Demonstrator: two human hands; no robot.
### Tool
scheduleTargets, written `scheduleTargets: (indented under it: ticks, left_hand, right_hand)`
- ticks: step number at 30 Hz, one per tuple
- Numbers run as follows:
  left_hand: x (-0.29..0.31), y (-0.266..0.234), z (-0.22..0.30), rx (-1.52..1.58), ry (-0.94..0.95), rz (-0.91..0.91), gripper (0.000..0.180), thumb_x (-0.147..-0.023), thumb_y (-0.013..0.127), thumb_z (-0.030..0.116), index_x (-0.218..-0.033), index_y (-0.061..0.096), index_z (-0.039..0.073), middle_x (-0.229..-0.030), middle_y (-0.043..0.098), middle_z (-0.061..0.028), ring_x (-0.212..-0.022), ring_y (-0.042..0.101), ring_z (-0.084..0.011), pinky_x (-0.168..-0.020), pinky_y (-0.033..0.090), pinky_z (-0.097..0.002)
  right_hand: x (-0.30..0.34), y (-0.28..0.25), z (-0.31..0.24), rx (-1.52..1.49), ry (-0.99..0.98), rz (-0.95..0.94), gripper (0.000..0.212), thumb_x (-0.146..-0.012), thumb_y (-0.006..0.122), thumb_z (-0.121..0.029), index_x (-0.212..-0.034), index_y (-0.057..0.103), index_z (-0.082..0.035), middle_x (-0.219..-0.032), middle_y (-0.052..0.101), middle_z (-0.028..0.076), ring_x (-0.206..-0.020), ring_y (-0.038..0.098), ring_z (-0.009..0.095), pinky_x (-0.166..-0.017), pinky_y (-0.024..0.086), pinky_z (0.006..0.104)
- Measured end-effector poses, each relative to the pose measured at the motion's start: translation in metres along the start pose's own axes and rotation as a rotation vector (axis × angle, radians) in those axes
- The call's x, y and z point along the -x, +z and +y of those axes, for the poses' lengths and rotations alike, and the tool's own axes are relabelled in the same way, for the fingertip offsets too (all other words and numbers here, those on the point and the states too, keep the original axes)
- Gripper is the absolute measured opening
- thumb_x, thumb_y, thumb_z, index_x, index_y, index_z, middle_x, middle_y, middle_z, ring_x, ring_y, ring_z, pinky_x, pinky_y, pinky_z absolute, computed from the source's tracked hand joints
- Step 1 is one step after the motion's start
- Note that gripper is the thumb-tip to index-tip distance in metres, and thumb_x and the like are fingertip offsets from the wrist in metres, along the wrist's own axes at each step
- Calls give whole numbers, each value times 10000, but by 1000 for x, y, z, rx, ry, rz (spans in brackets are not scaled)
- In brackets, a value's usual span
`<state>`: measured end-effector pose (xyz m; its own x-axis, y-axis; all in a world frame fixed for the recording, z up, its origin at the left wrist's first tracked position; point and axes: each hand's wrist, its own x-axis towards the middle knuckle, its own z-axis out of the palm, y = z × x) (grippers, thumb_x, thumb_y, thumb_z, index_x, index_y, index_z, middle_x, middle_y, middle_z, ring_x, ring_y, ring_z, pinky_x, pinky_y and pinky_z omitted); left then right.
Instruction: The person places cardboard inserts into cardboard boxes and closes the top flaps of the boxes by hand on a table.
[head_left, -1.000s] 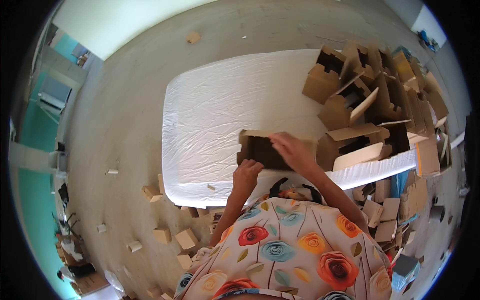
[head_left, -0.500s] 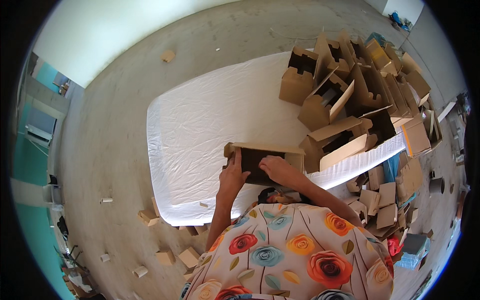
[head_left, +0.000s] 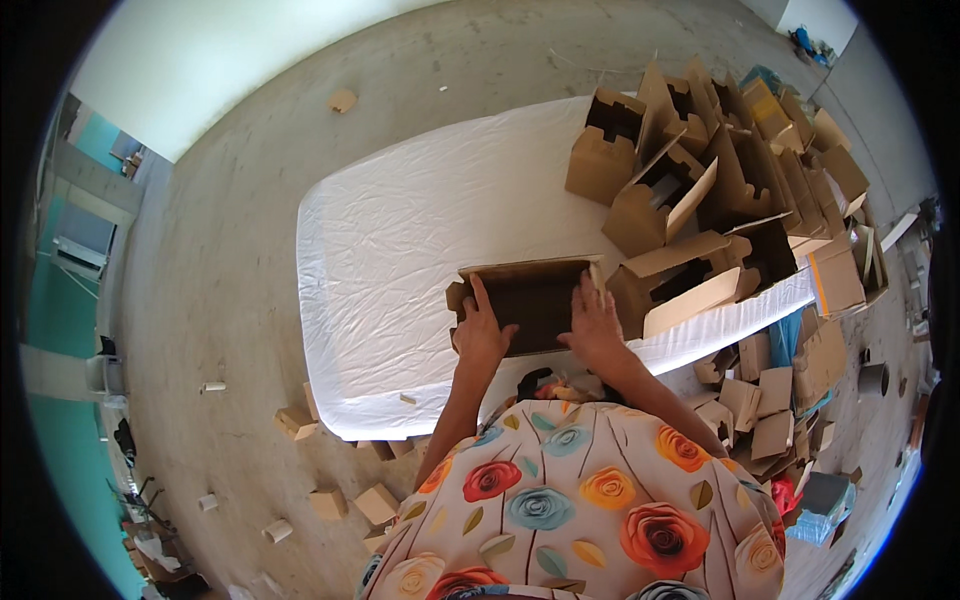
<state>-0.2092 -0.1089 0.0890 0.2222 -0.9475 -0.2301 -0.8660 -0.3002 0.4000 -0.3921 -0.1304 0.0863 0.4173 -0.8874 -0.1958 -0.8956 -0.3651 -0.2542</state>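
Observation:
An open-topped brown cardboard box point(head_left: 535, 300) sits on the near part of a white-covered mattress point(head_left: 400, 270), its dark inside facing up. My left hand point(head_left: 484, 332) lies against the box's left end, index finger stretched forward and thumb apart over the opening. At the right end, my right hand point(head_left: 597, 325) presses along the end flap with fingers extended and thumb spread toward the inside. Both hands touch the box, neither wrapped round it. Parts of the end walls are hidden under my fingers.
Several opened cardboard boxes point(head_left: 605, 150) crowd the mattress's right side, close to the box I handle. Small folded cardboard pieces point(head_left: 772, 400) pile up on the floor at right. More small cardboard pieces point(head_left: 376, 504) and short tubes point(head_left: 277, 531) lie on the floor at left.
My right hand has moved from over the box's opening to its right end, and its fingers have straightened out. The box appears slightly farther from me; my left hand stays at its left end.

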Motion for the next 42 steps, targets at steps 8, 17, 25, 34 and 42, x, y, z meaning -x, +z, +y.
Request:
scheduleTargets:
  ticks: [8,17,25,34,42]
  left_hand:
    - [0,11,-10,-134,259,196,985,-628,759,247,-1369,139,59,-1346,156,-225,-1173,311,-434,-874,379,-504]
    - [-2,3,-8,16,160,-50,1084,-591,771,336,-1398,61,194,-1448,-49,-127,-1279,68,-477,-941,204,-651]
    - [-20,-5,-15,112,149,10,1039,-623,760,303,-1387,66,190,-1410,52,-211,-1228,224,-481,-980,291,-506]
    - [-83,3,-38,588,294,200,139,-745,638,122,-840,624,21,-859,608,-114,-811,558,-236,-740,431,-317]
    - [-82,-11,-89,699,144,272,93,-790,586,94,-802,604,4,-673,571,-23,-623,466,-93,-600,389,-239]
  right_hand:
    - [-4,-16,8,-21,204,1,940,-638,737,-315,-1295,216,111,-1410,20,248,-1298,206,319,-1016,138,556]
    - [-10,-5,24,-149,143,123,925,-662,728,-217,-1283,147,150,-1375,42,314,-1303,152,372,-1035,208,466]
    - [-6,-9,14,-181,177,241,864,-682,711,-171,-1316,176,68,-1401,95,238,-1298,137,380,-1042,187,443]
    - [-14,-10,33,-348,183,368,722,-723,654,-67,-1300,236,54,-1383,152,230,-1269,216,369,-1026,246,398]
    - [-44,-4,14,-39,121,407,733,-701,685,-156,-1270,290,83,-1350,226,247,-1246,261,387,-978,254,525]
